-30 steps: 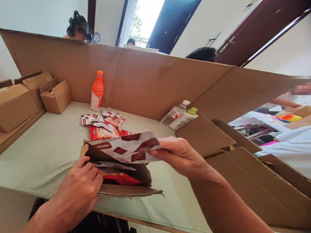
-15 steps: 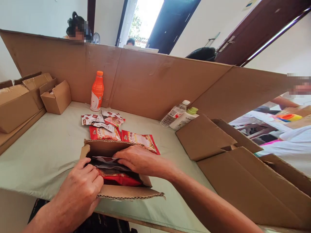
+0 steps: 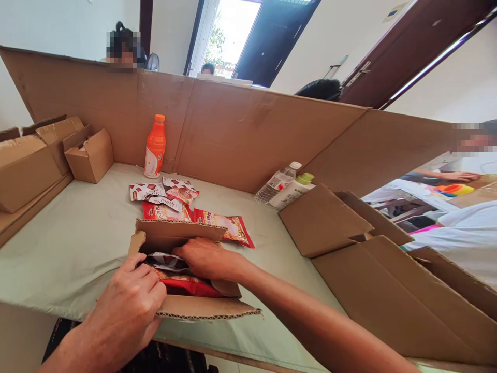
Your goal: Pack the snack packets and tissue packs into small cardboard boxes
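Note:
An open cardboard box point(image 3: 209, 308) stands near the table's front edge, its flaps up. My left hand point(image 3: 134, 295) is closed on its left side, fingertips hooked over the wall. Inside, a red snack packet point(image 3: 188, 286) lies toward the front, with a white and dark sachet point(image 3: 169, 261) behind it. My right hand point(image 3: 205, 259) reaches into the box from the right, fingers curled down around the sachet's right end; the fingertips are hidden. Just behind the box lie two red snack packets, one point(image 3: 229, 228) to the right, one point(image 3: 165, 211) partly under several white sachets point(image 3: 145, 191).
An orange bottle point(image 3: 154, 150) stands at the back. A clear bottle point(image 3: 275, 184) and a white bottle with a green cap point(image 3: 291, 191) lean at the right, beside cardboard boxes point(image 3: 388, 290). More boxes point(image 3: 87, 158) stand left. A cardboard wall point(image 3: 233, 140) closes the back; other people are beyond it.
My right hand has moved left and deeper into the box, pressing the sachet lower. The left hand keeps its place on the box. The camera view has shifted slightly.

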A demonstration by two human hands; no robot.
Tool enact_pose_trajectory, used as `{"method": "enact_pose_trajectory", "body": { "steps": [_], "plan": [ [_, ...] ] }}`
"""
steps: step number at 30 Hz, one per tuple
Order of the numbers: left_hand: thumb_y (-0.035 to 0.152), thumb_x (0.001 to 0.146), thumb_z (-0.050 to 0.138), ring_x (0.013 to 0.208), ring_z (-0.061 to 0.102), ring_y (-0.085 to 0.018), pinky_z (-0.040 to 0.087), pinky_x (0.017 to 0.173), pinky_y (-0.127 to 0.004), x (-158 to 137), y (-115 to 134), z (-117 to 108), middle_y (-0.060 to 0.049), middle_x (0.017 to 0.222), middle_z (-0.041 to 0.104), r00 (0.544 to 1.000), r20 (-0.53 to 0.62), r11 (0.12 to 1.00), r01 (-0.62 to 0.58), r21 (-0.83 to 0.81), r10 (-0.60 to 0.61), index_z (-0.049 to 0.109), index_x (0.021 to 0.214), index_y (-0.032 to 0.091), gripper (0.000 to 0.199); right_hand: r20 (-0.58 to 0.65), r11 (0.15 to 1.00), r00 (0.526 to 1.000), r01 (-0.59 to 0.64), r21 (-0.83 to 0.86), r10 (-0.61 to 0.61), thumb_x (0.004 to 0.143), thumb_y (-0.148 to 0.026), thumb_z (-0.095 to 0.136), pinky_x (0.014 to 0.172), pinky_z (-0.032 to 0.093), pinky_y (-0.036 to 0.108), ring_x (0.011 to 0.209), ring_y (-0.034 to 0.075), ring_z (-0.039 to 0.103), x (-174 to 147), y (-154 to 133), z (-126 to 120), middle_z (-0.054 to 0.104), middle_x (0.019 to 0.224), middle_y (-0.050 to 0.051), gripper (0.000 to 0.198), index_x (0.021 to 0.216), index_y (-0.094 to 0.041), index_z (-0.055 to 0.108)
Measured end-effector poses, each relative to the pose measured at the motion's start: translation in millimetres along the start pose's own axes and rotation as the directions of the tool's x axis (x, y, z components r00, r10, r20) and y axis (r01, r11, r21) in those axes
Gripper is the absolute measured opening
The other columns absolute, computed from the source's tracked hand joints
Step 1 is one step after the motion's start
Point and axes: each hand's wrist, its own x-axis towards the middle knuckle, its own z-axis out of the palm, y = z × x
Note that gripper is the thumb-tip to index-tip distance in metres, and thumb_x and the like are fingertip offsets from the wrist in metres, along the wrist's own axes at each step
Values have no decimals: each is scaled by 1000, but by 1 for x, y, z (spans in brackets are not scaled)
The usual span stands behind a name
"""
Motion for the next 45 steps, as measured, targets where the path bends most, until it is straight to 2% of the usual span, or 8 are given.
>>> {"method": "enact_pose_trajectory", "body": {
  "steps": [4,11,18,23,31,35,45],
  "plan": [
    [12,69,65,73,63,-21,49,101,-50,-2,2,0,-1,73,67,1000,-8,1000,-2,10,2,57,74,21,13,-33,1000,999,-4,-3,3,91,-9,47,73,46,28,96,27,74,1,-1,10,79,108,15,40,118,-19,75],
    [9,65,68,74,63,-21,47,104,-50,-4,2,1,-1,75,68,1000,-1,1000,8,-5,-8,58,75,20,17,-27,1000,1000,9,-20,-9,87,-7,53,72,45,28,96,26,74,4,1,7,79,105,14,36,110,-19,78],
    [12,68,68,76,65,-22,47,105,-51,-4,-1,3,-1,77,70,999,29,1000,13,-25,-13,58,77,21,16,-30,1000,999,21,-5,-21,97,-20,50,75,46,30,97,27,74,-5,0,2,78,108,15,32,118,-18,74],
    [7,61,66,76,67,-22,49,104,-53,-4,0,2,-2,77,71,1000,-2,999,15,-48,-15,60,75,19,19,-48,1000,999,-21,-22,20,99,-22,49,74,46,31,97,28,73,-11,0,2,78,109,15,32,121,-17,73],
    [7,62,62,78,66,-21,49,106,-54,-5,2,0,-2,81,72,999,17,993,37,-109,-36,60,78,20,21,-101,1000,995,-20,-8,19,92,-11,49,68,44,29,93,28,76,1,2,14,79,102,14,35,109,-19,78],
    [3,60,58,74,64,-20,48,108,-53,-6,4,-1,0,75,68,999,7,991,52,-122,-52,60,79,20,26,-85,1000,996,12,12,-11,90,-9,50,69,44,28,96,27,75,1,2,13,79,107,14,37,111,-20,78],
    [6,58,57,77,65,-21,47,109,-55,-12,3,0,-2,78,70,999,29,993,43,-112,-40,61,77,19,24,-128,993,992,8,119,8,96,-11,44,73,47,30,96,28,74,-15,-4,16,78,108,13,34,109,-17,75]
  ]
}}
